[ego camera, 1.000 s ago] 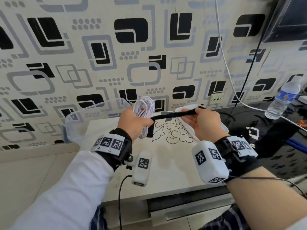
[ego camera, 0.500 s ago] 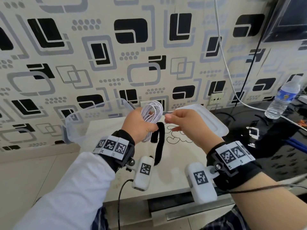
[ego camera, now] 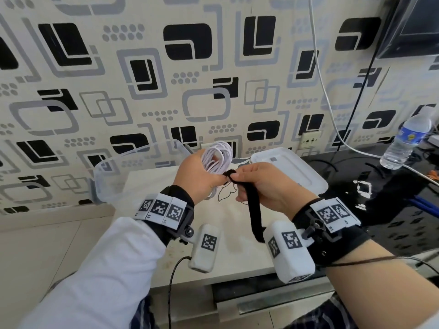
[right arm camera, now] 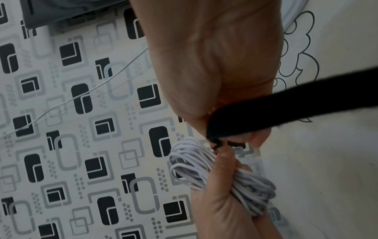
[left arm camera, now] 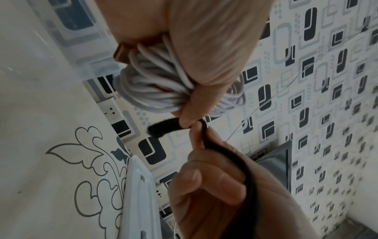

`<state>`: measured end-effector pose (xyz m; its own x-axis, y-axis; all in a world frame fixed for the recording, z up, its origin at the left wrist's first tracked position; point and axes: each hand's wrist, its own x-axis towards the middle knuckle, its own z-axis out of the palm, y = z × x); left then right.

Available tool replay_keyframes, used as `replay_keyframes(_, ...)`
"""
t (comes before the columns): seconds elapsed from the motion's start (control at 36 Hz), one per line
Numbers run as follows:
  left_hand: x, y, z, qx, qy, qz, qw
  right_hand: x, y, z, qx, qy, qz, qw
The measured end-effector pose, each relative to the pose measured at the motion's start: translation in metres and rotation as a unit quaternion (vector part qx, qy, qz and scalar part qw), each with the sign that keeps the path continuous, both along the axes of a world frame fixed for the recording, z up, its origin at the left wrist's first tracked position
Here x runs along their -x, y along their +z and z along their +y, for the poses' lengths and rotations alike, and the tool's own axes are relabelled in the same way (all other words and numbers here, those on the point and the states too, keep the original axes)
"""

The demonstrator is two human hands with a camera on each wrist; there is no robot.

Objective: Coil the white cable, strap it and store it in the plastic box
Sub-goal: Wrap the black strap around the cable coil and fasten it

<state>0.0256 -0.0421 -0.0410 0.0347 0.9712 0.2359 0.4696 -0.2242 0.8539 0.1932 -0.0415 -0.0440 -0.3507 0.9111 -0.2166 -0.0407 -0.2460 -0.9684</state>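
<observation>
My left hand (ego camera: 202, 179) grips the coiled white cable (ego camera: 217, 156) upright above the table, and its thumb also pins one end of the black strap (ego camera: 254, 210). My right hand (ego camera: 256, 184) pinches the strap right beside the left thumb; the strap's long tail hangs down toward my right wrist. In the left wrist view the coil (left arm camera: 155, 90) sits in the fist and the strap (left arm camera: 163, 127) curls out under the thumb. In the right wrist view the strap (right arm camera: 286, 103) runs off to the right past the coil (right arm camera: 220, 176). The clear plastic box (ego camera: 114, 172) stands open at back left.
The box's white lid (ego camera: 289, 169) lies on the table at right, behind my right hand. A water bottle (ego camera: 403, 141) stands on the black counter at far right. A thin white wire (ego camera: 327, 96) hangs down the patterned wall. The table's front edge is near my wrists.
My right hand has come back to the left thumb and taken the strap there; a second ago it held the strap stretched out sideways, then let it hang from the left hand.
</observation>
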Motion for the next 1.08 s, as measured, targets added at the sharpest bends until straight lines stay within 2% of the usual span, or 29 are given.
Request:
replay_keyframes(0.11,0.003,-0.001,0.004,0.067,0.020,-0.041,0.997,-0.004,-0.001,0.003,0.005,-0.035,-0.002,0.999)
replay_keyframes(0.25,0.006,-0.002,0.005,0.145,0.050,-0.185,0.971,-0.005,-0.002,0.002,0.019,-0.045,0.023,0.999)
replay_keyframes(0.33,0.006,0.001,0.003,0.170,0.038,-0.240,0.955,-0.005,-0.001,0.001,0.017,-0.041,0.017,0.999)
replay_keyframes(0.64,0.000,0.001,-0.002,0.199,-0.022,-0.291,0.936,0.002,-0.005,0.001,-0.082,-0.070,-0.117,0.987)
replay_keyframes(0.81,0.004,-0.004,0.008,0.174,0.054,-0.287,0.940,-0.001,-0.003,-0.001,-0.092,-0.034,-0.107,0.989)
replay_keyframes(0.92,0.004,-0.007,0.009,0.161,0.061,-0.300,0.938,0.000,-0.003,-0.003,-0.083,0.025,-0.099,0.991)
replay_keyframes(1.08,0.005,-0.007,0.010,0.127,0.066,-0.289,0.947,0.001,-0.004,-0.003,-0.082,0.035,-0.103,0.991)
